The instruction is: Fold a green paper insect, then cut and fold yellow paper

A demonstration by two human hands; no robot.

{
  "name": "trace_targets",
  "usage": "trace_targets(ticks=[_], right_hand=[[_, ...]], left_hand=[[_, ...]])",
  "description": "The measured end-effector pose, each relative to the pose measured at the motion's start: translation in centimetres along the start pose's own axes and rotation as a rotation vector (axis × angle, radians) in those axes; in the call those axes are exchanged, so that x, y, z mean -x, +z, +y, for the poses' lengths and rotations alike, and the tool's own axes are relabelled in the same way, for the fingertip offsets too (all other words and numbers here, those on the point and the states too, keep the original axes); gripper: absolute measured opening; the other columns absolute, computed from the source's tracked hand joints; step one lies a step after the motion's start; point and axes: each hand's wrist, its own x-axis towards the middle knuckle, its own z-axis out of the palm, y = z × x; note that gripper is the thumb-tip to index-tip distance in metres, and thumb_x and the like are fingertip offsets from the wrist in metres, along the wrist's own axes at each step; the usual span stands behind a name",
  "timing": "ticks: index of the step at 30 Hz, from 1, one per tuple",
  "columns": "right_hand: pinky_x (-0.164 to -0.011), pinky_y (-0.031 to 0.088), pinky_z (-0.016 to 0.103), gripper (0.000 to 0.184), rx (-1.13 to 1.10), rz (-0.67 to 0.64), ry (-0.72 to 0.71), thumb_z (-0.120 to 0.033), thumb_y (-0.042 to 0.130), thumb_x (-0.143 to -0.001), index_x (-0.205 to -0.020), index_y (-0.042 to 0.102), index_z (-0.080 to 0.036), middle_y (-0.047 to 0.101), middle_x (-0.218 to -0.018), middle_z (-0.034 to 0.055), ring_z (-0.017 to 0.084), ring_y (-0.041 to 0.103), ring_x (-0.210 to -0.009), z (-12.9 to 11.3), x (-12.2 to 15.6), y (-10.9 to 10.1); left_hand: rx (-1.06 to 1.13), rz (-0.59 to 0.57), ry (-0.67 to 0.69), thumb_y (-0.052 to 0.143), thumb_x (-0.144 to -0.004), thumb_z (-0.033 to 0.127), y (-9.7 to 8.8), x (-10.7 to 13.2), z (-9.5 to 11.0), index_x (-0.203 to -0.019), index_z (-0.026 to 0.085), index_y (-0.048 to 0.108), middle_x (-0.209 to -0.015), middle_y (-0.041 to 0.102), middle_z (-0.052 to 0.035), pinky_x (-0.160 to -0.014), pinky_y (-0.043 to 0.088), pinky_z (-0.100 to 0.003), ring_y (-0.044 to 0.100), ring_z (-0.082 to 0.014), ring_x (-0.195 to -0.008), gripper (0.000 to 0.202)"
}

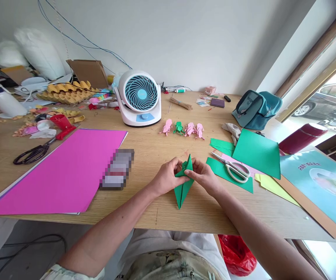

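Observation:
A folded piece of green origami paper [182, 191] is held just above the wooden table, one point toward me and another pointing up and away. My left hand [169, 175] pinches its left side, thumb across the front. On the right side my right hand [202, 175] grips it too, its thumb pressed near the centre crease. Some fingertips are hidden behind the paper. Beyond the hands stand small folded paper figures: a green one [179, 128] among several pink ones [190, 129].
White-handled scissors [238, 171] lie on green paper sheets at right, near a teal bag [257, 109] and a dark red bottle [302, 138]. Large magenta paper [65, 171] covers the left. A white fan [140, 97] stands behind. Black-handled scissors [36, 151] lie far left.

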Motion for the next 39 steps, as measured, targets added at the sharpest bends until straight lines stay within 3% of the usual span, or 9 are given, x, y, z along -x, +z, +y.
trace_targets(ticks=[6, 9, 16, 23, 26, 28, 31, 36, 39], right_hand=[[-0.064, 0.045, 0.027, 0.037, -0.022, 0.058, -0.124, -0.039, 0.086, -0.069, -0.090, 0.060, -0.025, 0.056, -0.075, -0.0039, 0.013, 0.053, -0.069, -0.9, 0.2, 0.1], [-0.058, 0.042, 0.026, 0.031, 0.014, 0.055, -0.160, -0.040, 0.084, -0.071, -0.083, 0.059, -0.024, 0.052, -0.073, -0.0036, 0.013, 0.048, -0.066, -1.5, 0.3, -0.1], [-0.068, 0.046, 0.031, 0.031, 0.079, -0.074, -0.187, -0.042, 0.083, -0.072, -0.068, 0.060, -0.021, 0.053, -0.076, -0.0003, 0.015, 0.052, -0.072, -2.1, 0.2, -0.7], [-0.066, 0.042, 0.029, 0.039, 0.126, 0.043, -0.160, -0.048, 0.071, -0.083, -0.057, 0.062, -0.020, 0.052, -0.071, 0.0006, 0.014, 0.048, -0.070, -1.7, 0.2, -1.1], [-0.067, 0.042, 0.029, 0.041, 0.127, 0.091, -0.144, -0.051, 0.063, -0.088, -0.063, 0.068, -0.020, 0.057, -0.080, 0.0029, 0.015, 0.050, -0.075, -1.6, 0.2, -1.4], [-0.067, 0.044, 0.029, 0.036, 0.073, 0.142, -0.114, -0.055, 0.060, -0.089, -0.082, 0.073, -0.023, 0.061, -0.092, 0.0035, 0.015, 0.052, -0.075, -1.7, 0.2, -1.7], [-0.068, 0.047, 0.029, 0.041, -0.001, 0.137, -0.030, -0.062, 0.056, -0.089, -0.105, 0.068, -0.026, 0.062, -0.099, 0.0036, 0.015, 0.055, -0.076, -1.8, 0.3, -1.8], [-0.057, 0.042, 0.026, 0.044, 0.185, -0.048, 0.068, -0.061, 0.073, -0.075, -0.077, 0.060, -0.020, 0.055, -0.067, -0.0020, 0.012, 0.050, -0.061, -1.8, 0.2, -0.9], [-0.054, 0.039, 0.026, 0.047, 0.234, -0.039, 0.026, -0.064, 0.071, -0.075, -0.070, 0.055, -0.020, 0.052, -0.059, -0.0037, 0.011, 0.046, -0.056, -1.6, 0.0, -0.5]], left_hand=[[0.022, -0.097, -0.020, 0.076, -0.067, 0.018, 0.4, 0.3, 0.0, -0.089, 0.020, 0.050, -0.069, 0.046, 0.0085, -0.055, 0.034, -0.021, 0.046, -0.0086, -0.060, 0.034], [0.019, -0.107, -0.032, 0.075, -0.066, 0.017, 0.6, 0.4, 0.1, -0.090, 0.020, 0.050, -0.068, 0.046, 0.0087, -0.055, 0.034, -0.021, 0.046, -0.0089, -0.061, 0.035], [0.006, -0.113, 0.001, 0.072, -0.069, 0.017, 0.4, 0.6, 0.6, -0.090, 0.020, 0.049, -0.070, 0.045, 0.0081, -0.059, 0.035, -0.023, 0.044, -0.0096, -0.063, 0.032], [-0.005, -0.190, 0.034, 0.071, -0.070, 0.016, 1.0, 1.2, 0.8, -0.100, 0.021, 0.050, -0.072, 0.047, 0.0073, -0.062, 0.036, -0.024, 0.047, -0.0109, -0.066, 0.037], [0.057, -0.222, 0.014, 0.073, -0.069, 0.017, 1.5, 1.2, 0.5, -0.102, 0.021, 0.050, -0.071, 0.047, 0.0074, -0.060, 0.036, -0.023, 0.048, -0.0108, -0.064, 0.040], [0.136, -0.196, -0.023, 0.075, -0.069, 0.019, 1.6, 1.1, 0.2, -0.102, 0.021, 0.051, -0.069, 0.047, 0.0077, -0.058, 0.037, -0.023, 0.048, -0.0105, -0.062, 0.041], [0.320, -0.091, -0.109, 0.080, -0.067, 0.026, 1.4, 0.6, -0.1, -0.099, 0.019, 0.054, -0.073, 0.058, 0.0045, -0.064, 0.044, -0.024, 0.056, -0.0124, -0.067, 0.041], [0.583, 0.106, -0.217, 0.088, -0.061, 0.038, 0.8, 0.0, -0.6, -0.089, 0.016, 0.061, -0.082, 0.070, -0.0015, -0.072, 0.050, -0.028, 0.064, -0.0164, -0.076, 0.045], [0.659, 0.109, -0.254, 0.088, -0.061, 0.040, 0.7, -0.1, -0.8, -0.087, 0.015, 0.065, -0.084, 0.071, -0.0019, -0.076, 0.049, -0.029, 0.063, -0.0162, -0.078, 0.043]])
